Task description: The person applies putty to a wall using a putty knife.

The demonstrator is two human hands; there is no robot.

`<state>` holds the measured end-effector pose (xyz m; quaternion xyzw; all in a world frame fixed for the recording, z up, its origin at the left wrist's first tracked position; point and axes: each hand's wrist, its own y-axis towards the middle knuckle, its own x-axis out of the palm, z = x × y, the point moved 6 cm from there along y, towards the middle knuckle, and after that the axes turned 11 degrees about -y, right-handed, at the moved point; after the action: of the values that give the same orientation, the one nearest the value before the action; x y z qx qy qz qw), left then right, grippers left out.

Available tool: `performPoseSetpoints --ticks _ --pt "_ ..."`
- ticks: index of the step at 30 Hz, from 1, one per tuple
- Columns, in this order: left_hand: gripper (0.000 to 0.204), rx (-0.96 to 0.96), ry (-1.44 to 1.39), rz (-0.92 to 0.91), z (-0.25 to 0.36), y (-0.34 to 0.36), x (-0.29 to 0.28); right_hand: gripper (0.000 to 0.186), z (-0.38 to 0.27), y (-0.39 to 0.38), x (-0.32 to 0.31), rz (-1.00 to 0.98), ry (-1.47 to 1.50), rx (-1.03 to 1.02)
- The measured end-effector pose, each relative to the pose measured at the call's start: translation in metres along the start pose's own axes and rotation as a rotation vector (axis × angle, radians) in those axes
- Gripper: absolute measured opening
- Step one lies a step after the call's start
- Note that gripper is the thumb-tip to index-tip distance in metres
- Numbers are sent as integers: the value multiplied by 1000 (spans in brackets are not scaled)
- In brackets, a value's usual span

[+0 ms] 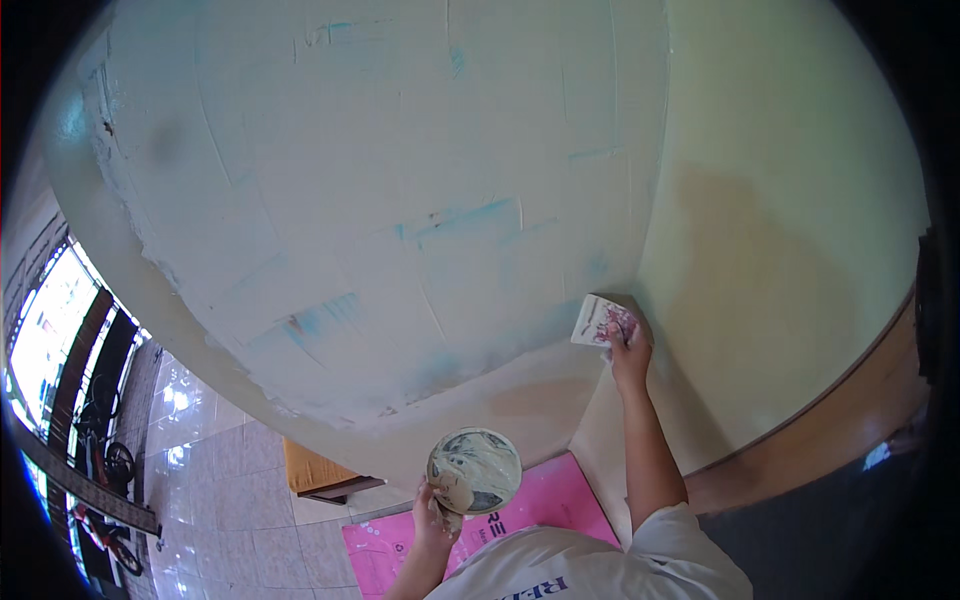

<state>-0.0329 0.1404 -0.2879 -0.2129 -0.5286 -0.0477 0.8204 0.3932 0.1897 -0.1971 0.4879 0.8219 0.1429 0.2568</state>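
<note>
My right hand (pixel 630 355) is closed on a flat white rectangular spreader (pixel 590 320) with a pinkish print. It is at the wall, low down near the inside corner; whether its edge touches the wall I cannot tell. The wall (pixel 400 170) bears whitish putty with ridged strokes, and bluish patches show through. Lower and to the left, my left hand (pixel 436 520) grips the rim of a round tub (pixel 500 455). Pale putty is smeared inside it, and a beige rounded patch lies by my fingers.
A pink printed sheet (pixel 560 490) lies on the floor below me. Left of it stands an orange-cushioned seat (pixel 318 468) on the tiled floor (pixel 240 500). The side wall (pixel 780 200) rises at right, with a brown wooden edge (pixel 800 440) below. Bicycles (pixel 118 465) stand far left.
</note>
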Motion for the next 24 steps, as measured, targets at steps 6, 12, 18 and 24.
performPoseSetpoints --ticks 6,12,18,24 --pt "39 0 30 39 1 -3 20 24 -36 -27 9 -355 389 196" --pt "42 70 108 63 -1 -2 15 20 -113 -57 46 -840 268 -177" --pt "39 158 -2 134 -11 -11 -15 26 -185 -84 79 -1111 178 -353" --pt "39 262 -34 177 -16 -19 -2 23 -222 -95 106 -894 198 -711"
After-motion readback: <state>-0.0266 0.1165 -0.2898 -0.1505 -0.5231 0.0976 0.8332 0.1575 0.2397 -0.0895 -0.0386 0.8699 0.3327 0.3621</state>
